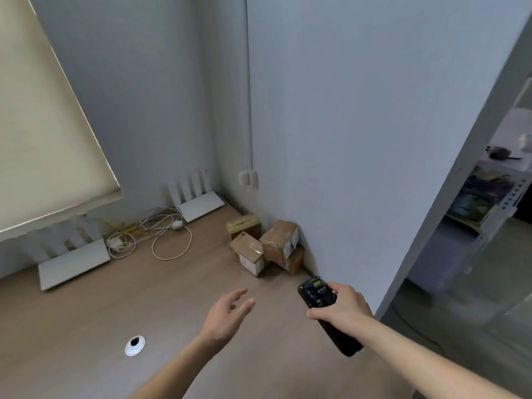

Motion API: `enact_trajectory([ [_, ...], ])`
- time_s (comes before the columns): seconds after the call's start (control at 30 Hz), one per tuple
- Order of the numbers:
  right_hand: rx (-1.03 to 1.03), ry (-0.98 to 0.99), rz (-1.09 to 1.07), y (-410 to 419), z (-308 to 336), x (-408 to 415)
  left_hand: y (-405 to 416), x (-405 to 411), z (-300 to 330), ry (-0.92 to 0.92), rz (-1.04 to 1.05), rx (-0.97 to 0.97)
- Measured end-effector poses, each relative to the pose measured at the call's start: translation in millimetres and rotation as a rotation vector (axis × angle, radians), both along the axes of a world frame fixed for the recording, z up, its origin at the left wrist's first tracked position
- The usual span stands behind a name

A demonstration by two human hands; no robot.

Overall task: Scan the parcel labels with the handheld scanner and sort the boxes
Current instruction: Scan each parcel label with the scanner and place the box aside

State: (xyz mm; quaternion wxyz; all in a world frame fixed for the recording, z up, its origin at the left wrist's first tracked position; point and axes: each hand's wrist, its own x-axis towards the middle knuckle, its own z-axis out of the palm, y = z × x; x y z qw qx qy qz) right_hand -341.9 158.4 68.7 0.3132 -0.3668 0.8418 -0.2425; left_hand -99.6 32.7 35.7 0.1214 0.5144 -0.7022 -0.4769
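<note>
- The right hand [344, 305] grips a black handheld scanner [325, 309]; the fingers are curled around its body, and its small lit screen faces up, with the head end pointing toward the boxes.
- The left hand [227, 316] holds nothing; its fingers are spread and relaxed, and it hovers above the wooden desk [172, 298], reaching toward the boxes.
- Four cardboard parcels stand together in the far right corner of the desk, against the grey wall [359, 139].
- The front box [249, 254] shows a white label on its near side.
- The tilted box [280, 243] leans on a lower box [296, 262] and has a label on its right face.
- The rear box [243, 226] is closed with tape on top.
- All boxes are closed, so their contents cannot be seen.
- On the left of the desk there are two white routers [73, 264] [201, 205] and loose white cables [161, 234] between them.
- A round cable grommet [134, 345] sits in the desk near the left forearm.
</note>
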Motion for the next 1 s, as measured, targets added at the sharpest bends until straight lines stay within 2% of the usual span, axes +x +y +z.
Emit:
enact_trajectory([
  [0.23,-0.005,-0.076,-0.024,-92,-90,-51,-72,-68,-80,-0.011,0.035,0.017],
  [0.43,-0.1,-0.151,-0.091,-164,-141,-91,-147,-136,-104,0.032,0.106,-0.197],
  [0.8,-0.185,-0.489,-0.116,-228,-185,-113,-200,-193,-132,0.084,0.129,-0.235],
  [1.0,-0.225,-0.557,-0.073,-229,-188,-102,-199,-191,-129,0.079,0.174,-0.301],
])
